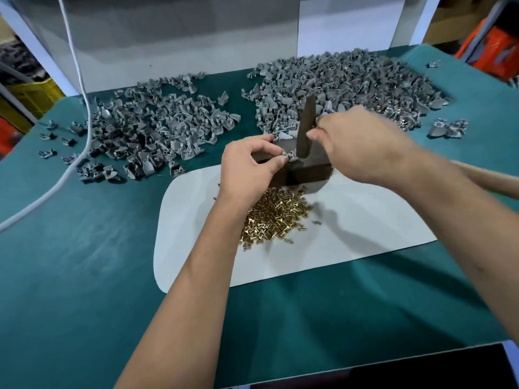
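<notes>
A dark metal block (311, 171) stands on a white mat (351, 234), with a dark upright lever (306, 127) rising from it. My left hand (250, 167) pinches a small grey metal part (289, 158) at the foot of the lever. My right hand (356, 141) grips the lever from the right, slightly blurred. A heap of small brass pins (275, 217) lies on the mat just in front of the block, partly under my left wrist.
Two big heaps of grey metal parts lie on the green table: a left heap (157, 127) and a right heap (351, 85). A few loose parts (446, 129) sit at far right. A white cable (81, 88) runs down the left. A white wall panel (182, 37) closes the back.
</notes>
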Demonstrator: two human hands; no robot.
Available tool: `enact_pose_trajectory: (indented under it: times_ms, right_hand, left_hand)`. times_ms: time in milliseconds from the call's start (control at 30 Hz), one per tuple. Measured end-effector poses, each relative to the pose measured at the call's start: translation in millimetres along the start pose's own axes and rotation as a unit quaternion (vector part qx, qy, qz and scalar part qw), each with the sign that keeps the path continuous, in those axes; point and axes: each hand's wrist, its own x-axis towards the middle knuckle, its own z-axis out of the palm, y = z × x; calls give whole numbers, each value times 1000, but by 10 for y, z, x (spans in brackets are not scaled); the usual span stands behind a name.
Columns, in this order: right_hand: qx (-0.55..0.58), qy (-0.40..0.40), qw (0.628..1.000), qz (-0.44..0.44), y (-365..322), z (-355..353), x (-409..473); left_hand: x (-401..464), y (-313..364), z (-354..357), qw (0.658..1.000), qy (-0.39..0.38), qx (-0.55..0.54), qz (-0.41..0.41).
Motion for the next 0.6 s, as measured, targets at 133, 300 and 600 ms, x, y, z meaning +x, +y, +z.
enact_pose_trajectory:
  times_ms: [133,300,600]
  right_hand:
    - [56,60,996,42,321,-8,-22]
    - [47,48,987,144,644,112,-99]
    - [-2,63,985,163,537,341,-146]
  left_hand:
    - [-14,-9,0,997,4,67,37]
    - [-29,18,20,999,-24,37,24]
    - [-36,19,9,999,-38,-35,13]
